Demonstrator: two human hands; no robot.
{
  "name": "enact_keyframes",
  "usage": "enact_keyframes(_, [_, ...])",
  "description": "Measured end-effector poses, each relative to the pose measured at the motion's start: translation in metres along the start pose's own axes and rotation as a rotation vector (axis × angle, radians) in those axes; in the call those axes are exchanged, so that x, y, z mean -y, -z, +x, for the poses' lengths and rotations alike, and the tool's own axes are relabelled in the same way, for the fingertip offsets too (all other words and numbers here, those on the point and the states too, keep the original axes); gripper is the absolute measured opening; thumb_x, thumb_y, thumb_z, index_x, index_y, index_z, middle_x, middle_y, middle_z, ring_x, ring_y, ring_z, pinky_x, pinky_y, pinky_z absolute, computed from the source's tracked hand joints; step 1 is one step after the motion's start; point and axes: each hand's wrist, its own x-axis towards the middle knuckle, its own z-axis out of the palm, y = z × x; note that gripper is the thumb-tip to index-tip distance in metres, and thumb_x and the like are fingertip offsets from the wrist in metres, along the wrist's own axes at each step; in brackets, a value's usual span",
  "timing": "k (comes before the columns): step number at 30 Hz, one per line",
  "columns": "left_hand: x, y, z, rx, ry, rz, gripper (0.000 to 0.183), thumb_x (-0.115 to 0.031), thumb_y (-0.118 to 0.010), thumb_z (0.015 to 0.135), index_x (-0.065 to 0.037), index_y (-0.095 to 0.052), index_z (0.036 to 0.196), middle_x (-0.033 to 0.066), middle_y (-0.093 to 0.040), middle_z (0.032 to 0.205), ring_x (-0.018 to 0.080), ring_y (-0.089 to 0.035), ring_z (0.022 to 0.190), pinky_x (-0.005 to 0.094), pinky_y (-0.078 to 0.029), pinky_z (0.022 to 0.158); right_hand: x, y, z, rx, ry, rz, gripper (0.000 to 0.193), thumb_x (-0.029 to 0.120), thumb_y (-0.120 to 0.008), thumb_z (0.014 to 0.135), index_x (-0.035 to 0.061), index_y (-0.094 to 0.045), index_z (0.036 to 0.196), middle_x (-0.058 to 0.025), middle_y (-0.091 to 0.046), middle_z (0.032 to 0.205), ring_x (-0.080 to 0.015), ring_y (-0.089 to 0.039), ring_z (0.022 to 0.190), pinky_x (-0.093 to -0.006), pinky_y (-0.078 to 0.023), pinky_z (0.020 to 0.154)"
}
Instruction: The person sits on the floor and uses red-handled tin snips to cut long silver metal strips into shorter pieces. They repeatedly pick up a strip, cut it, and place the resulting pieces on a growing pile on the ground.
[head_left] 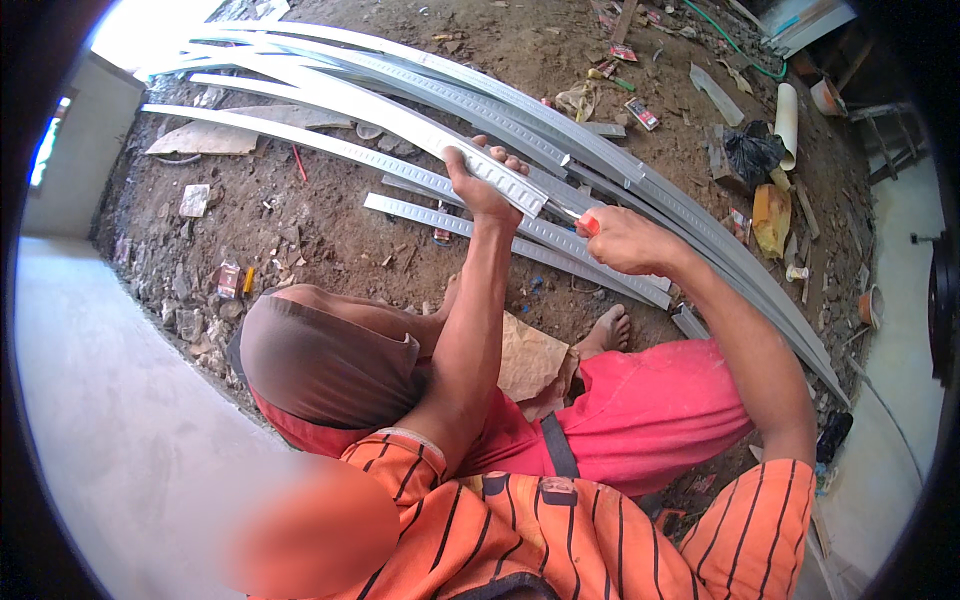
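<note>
Two hands, one held strip, one red-handled tool, one black bag and one white tube; the other strips overlap too much to count. The held strip is long, narrow and silvery-white, with a row of slot-like marks at its near end. It slants above the pile, the left hand's fingers clamped round it near that end, the right hand's fingers closed on the tool, whose metal tip points at the strip's end
</note>
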Motion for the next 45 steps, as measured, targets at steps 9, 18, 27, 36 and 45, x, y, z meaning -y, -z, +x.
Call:
enact_keyframes(9, [0.001, 0.006, 0.001, 0.058, -0.003, -0.05, 0.057, -0.056, -0.027, 0.091, -0.003, -0.04, 0.106, 0.0048, -0.043, 0.071, 0.0173, -0.045, 0.059, 0.0357, -0.04, 0.057, 0.001, -0.011, -0.003, 0.037, -0.04, 0.246, 0.036, 0.028, -0.046, 0.09, -0.0042, -0.06, 0.087, -0.0234, -0.061, 0.076, -0.0315, -0.062, 0.071, -0.042, -0.046, 0.064])
enact_keyframes(18, [0.006, 0.005, 0.002, 0.066, -0.009, -0.065, 0.058, -0.057, -0.026, 0.091, -0.002, -0.04, 0.106, 0.0053, -0.042, 0.071, 0.0183, -0.045, 0.06, 0.037, -0.04, 0.059, -0.022, -0.045, 0.012, 0.099, -0.093, 0.714, 0.02, 0.022, -0.05, 0.086, 0.0044, -0.055, 0.08, 0.0005, -0.048, 0.057, -0.0111, -0.041, 0.042, -0.0317, -0.033, 0.038])
enact_keyframes(27, [0.009, 0.009, 0.002, 0.069, 0.007, -0.069, 0.058, -0.058, -0.027, 0.09, -0.004, -0.042, 0.102, 0.0051, -0.044, 0.069, 0.0179, -0.045, 0.058, 0.0365, -0.041, 0.057, -0.014, -0.029, 0.014, 0.123, -0.13, 0.54, 0.009, 0.006, -0.051, 0.072, 0.0022, -0.051, 0.08, 0.0004, -0.047, 0.061, -0.0094, -0.044, 0.051, -0.0272, -0.036, 0.045])
enact_keyframes(36, [0.006, 0.004, 0.004, 0.055, -0.015, -0.088, 0.056, -0.055, -0.024, 0.092, -0.002, -0.042, 0.1, 0.0087, -0.048, 0.076, 0.0216, -0.049, 0.066, 0.0403, -0.043, 0.062, -0.009, -0.023, 0.006, 0.017, -0.033, 0.406, 0.02, 0.02, -0.049, 0.081, 0.0023, -0.053, 0.074, -0.0045, -0.046, 0.057, -0.016, -0.046, 0.047, -0.0344, -0.035, 0.042])
enact_keyframes(45, [-0.019, 0.011, 0.021, 0.118, -0.005, -0.092, 0.065, -0.064, -0.018, 0.09, -0.006, -0.045, 0.093, 0.0068, -0.047, 0.068, 0.0219, -0.048, 0.059, 0.0363, -0.044, 0.056, -0.027, -0.02, 0.001, 0.232, -0.031, 0.754, 0.029, 0.007, -0.05, 0.064, 0.0015, -0.049, 0.092, -0.0022, -0.049, 0.077, -0.0099, -0.046, 0.065, -0.0251, -0.041, 0.048])
